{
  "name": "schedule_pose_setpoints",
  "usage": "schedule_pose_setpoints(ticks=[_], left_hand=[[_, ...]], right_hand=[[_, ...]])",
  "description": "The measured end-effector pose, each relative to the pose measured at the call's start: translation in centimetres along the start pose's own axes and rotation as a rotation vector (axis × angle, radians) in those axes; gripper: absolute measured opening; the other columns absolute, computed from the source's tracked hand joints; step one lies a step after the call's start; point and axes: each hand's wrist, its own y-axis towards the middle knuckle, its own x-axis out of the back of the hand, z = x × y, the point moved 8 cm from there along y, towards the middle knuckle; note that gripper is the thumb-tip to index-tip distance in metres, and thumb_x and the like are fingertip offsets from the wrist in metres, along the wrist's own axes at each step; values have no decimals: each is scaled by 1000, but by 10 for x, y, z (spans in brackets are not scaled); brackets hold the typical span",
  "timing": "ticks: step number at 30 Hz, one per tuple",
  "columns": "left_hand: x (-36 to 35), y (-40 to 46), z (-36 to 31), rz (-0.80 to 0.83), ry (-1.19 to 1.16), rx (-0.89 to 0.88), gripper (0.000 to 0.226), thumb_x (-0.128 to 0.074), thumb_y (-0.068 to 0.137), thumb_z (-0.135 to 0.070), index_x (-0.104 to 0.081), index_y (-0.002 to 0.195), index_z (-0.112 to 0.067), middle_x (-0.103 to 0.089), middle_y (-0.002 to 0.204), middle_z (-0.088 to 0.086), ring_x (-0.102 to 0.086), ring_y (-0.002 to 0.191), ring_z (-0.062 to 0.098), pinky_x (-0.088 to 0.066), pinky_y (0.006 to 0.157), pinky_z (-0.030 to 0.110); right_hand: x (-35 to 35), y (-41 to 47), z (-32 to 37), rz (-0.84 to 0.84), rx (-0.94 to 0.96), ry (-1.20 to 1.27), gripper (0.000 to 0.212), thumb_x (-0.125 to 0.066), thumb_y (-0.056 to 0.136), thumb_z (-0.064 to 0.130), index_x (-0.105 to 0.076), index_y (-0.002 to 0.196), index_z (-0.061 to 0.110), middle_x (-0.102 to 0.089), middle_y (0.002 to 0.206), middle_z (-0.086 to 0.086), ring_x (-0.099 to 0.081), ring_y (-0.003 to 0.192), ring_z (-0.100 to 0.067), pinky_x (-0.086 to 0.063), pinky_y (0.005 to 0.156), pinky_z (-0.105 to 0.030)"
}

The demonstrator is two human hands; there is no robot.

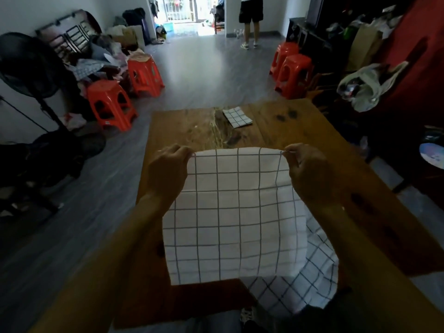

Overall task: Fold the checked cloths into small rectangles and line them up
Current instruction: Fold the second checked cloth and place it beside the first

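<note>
Here the checked cloth [230, 212] hangs in the air above the near half of the bench [300, 131], stretched flat by its two top corners. The left hand [168, 171] pinches the upper left corner and the right hand [310, 174] pinches the upper right one; each grip is closed on the fabric between thumb and fingertips, and the top edge runs taut between them. The sheet's lower edge falls free just over the bench's near edge.

Behind and below its right side lies more checked fabric [312, 280], rumpled on the near right corner of the bench; whether that is one cloth or several I cannot tell. Well apart, at the far middle of the bench, a folded cloth [237, 117] already sits as a small rectangle, slightly askew.

So the step in hand looks like the start of folding a second piece: one is done, this one is only spread. The next move probably calls for bringing the top corners down to meet the bottom edge, or laying the sheet flat first, keeping the edges matched so the halves square up.

Further out stand red plastic stools [110, 104] on the grey floor, and a person's legs [251, 22] by the far doorway.
</note>
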Motion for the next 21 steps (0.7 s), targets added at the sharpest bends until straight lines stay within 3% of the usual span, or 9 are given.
schedule_pose_setpoints(ticks=[9, 14, 21], left_hand=[[-153, 104, 35, 250, 101, 57, 8, -66, 84, -4, -68, 92, -4, -68, 81, 15, -62, 68, 30, -47, 63, 32], [-200, 105, 49, 325, 104, 90, 12, -68, 84, -6, -70, 95, -5, -70, 84, 13, -64, 70, 28, -50, 65, 33], [-239, 78, 60, 476, 88, 82, 19, -67, 83, -5, -69, 102, -7, -71, 91, 12, -64, 79, 27, -51, 69, 36]], right_hand=[[-128, 103, -101, 146, -56, 109, 12, -63, 92, 20, -67, 100, 12, -70, 89, -7, -63, 79, -20, -54, 68, -33], [-178, 98, -135, 233, -78, 119, 18, -64, 91, 23, -66, 106, 13, -71, 94, -8, -65, 83, -22, -57, 70, -40], [-195, 71, -144, 320, -118, 113, 25, -67, 88, 19, -66, 110, 8, -72, 97, -11, -67, 84, -25, -56, 73, -37]])
